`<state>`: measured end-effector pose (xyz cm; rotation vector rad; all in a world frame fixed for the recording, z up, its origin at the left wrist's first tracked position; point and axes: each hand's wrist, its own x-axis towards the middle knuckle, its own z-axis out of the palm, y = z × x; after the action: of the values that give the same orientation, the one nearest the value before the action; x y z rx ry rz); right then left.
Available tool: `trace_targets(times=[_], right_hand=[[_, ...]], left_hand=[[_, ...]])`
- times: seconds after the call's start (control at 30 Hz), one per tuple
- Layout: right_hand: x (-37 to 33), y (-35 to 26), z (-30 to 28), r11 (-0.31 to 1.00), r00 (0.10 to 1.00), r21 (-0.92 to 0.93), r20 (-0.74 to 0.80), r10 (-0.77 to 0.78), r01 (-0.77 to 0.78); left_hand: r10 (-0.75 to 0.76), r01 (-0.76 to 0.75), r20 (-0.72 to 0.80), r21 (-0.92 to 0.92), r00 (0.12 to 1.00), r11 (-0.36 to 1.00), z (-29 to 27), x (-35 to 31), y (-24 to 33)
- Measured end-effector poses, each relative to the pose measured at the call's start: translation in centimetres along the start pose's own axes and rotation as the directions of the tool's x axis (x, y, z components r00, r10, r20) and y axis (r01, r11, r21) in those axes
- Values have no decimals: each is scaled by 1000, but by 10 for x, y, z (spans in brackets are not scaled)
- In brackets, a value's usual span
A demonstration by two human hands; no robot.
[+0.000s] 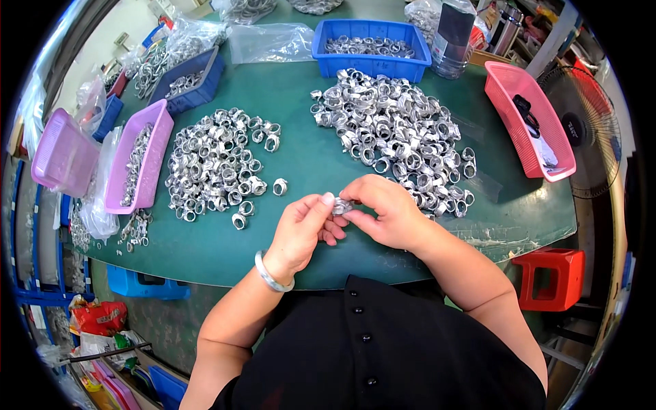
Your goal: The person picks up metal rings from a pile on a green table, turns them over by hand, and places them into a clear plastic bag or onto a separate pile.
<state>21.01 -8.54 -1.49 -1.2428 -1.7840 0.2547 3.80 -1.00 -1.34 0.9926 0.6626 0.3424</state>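
Between the fingertips of both hands is a small silver metal ring (341, 206), partly covered by the fingers. My left hand (304, 225), with a pale bangle on its wrist, pinches it from the left. From the right, my right hand (386, 210) grips it between thumb and forefinger. A large pile of similar silver rings (393, 126) spreads on the green table just beyond my right hand. To the left lies a smaller ring pile (208, 160), with a single loose ring (280, 186) at its right side, close to my left hand.
Blue bins of rings stand at the back (372, 67) and back left (188, 82). A pink basket of rings (113, 198) sits at the left, another pink basket (502, 85) at the right. Beside that is a black fan (581, 130). A red stool (550, 279) stands below the table edge (478, 249).
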Motion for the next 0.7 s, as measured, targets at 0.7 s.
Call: trace_targets(times=[0.7], right_hand=[[-4, -5, 1, 976, 996, 215, -68, 60, -44]], left_hand=[[483, -491, 114, 65, 868, 868, 1, -4, -13]])
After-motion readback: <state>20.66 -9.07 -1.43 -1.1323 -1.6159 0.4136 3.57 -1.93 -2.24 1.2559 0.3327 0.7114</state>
